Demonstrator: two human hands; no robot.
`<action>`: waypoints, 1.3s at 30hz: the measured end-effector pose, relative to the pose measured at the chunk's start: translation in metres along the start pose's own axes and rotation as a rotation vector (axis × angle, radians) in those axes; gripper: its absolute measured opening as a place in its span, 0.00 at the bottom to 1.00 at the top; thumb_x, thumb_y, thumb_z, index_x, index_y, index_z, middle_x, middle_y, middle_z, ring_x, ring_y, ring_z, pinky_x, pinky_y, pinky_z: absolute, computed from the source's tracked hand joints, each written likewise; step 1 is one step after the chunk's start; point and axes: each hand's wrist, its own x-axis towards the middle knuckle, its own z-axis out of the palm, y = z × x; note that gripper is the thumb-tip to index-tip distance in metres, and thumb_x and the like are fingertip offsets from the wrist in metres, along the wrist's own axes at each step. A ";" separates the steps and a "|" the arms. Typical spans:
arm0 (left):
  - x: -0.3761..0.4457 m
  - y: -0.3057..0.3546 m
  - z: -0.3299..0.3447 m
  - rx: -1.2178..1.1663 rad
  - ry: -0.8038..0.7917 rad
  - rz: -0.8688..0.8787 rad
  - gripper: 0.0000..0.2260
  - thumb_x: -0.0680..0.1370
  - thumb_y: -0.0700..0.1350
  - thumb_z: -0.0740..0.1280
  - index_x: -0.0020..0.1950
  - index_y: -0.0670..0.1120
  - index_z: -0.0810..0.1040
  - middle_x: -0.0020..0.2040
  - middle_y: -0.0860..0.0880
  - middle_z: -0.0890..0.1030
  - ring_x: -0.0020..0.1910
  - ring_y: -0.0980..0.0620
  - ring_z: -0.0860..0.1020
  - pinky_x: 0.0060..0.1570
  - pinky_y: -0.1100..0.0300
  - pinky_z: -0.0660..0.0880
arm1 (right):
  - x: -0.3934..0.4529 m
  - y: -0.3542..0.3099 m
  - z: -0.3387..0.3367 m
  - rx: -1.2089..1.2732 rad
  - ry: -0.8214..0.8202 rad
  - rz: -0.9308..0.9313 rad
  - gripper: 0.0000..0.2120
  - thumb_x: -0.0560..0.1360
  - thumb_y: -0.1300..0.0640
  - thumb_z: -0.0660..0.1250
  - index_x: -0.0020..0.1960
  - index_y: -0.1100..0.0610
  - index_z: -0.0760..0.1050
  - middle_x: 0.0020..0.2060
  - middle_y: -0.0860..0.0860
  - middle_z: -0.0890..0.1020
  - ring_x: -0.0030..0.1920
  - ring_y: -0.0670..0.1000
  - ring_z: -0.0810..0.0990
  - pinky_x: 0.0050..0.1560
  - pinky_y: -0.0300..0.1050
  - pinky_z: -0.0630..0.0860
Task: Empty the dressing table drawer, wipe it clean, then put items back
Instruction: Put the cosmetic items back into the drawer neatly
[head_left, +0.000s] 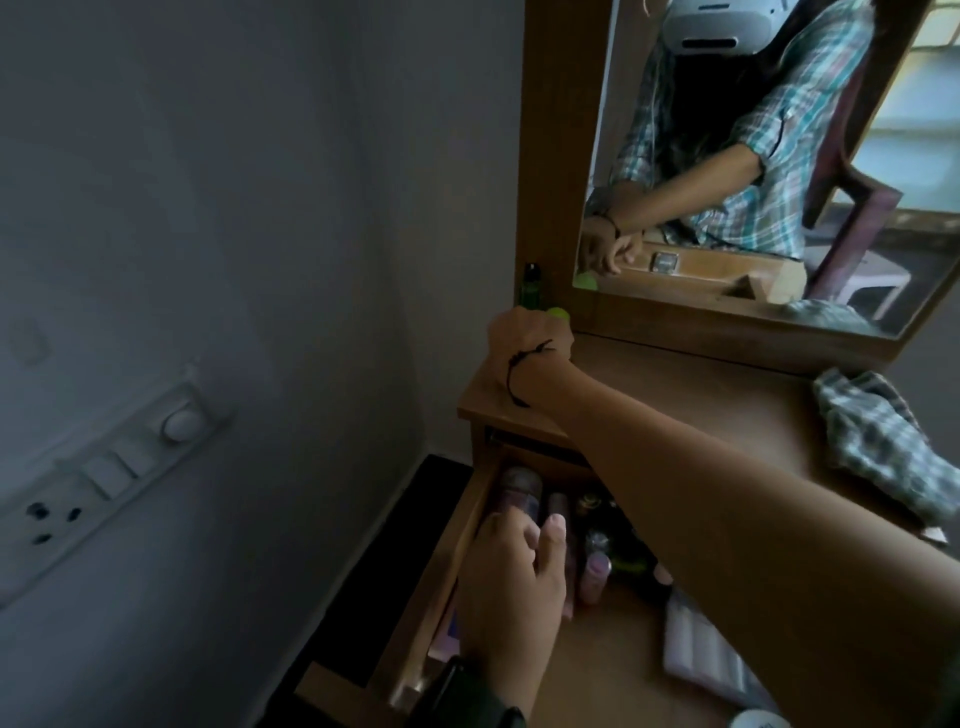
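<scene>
The wooden dressing table drawer (447, 582) is pulled open below the table top (691, 395). Inside lie several bottles, among them a purple can (519, 488) and a small pink bottle (596, 571). My left hand (511, 587) reaches into the drawer over the purple can, fingers curled but holding nothing that I can see. My right hand (524, 343) is at the table top's far left corner, closed around a light green item (558, 314) beside a dark green bottle (530, 288) standing there.
A checked cloth (883, 441) lies crumpled on the table top at the right. A white flat pack (701, 649) sits in the drawer's right part. The mirror (769, 156) stands behind. A wall with a switch board (114, 467) is at the left.
</scene>
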 end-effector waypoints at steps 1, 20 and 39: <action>0.000 -0.001 0.002 0.008 0.001 0.010 0.11 0.78 0.57 0.58 0.39 0.54 0.66 0.33 0.57 0.68 0.34 0.61 0.68 0.32 0.67 0.64 | -0.001 -0.001 0.000 -0.011 -0.004 -0.002 0.12 0.78 0.66 0.55 0.52 0.58 0.76 0.51 0.53 0.81 0.52 0.55 0.79 0.48 0.45 0.66; -0.003 0.000 -0.003 0.013 0.048 0.119 0.04 0.74 0.41 0.62 0.42 0.43 0.76 0.43 0.44 0.79 0.45 0.46 0.76 0.46 0.55 0.69 | -0.197 0.105 -0.002 0.377 -0.032 0.008 0.05 0.69 0.53 0.67 0.44 0.52 0.76 0.40 0.51 0.80 0.43 0.55 0.79 0.37 0.45 0.72; -0.001 -0.003 0.003 0.038 0.030 0.100 0.04 0.75 0.43 0.63 0.45 0.45 0.76 0.47 0.48 0.79 0.46 0.51 0.76 0.41 0.63 0.66 | -0.199 0.094 0.064 0.020 -0.156 -0.146 0.10 0.78 0.54 0.57 0.58 0.50 0.69 0.54 0.50 0.77 0.55 0.53 0.75 0.39 0.46 0.72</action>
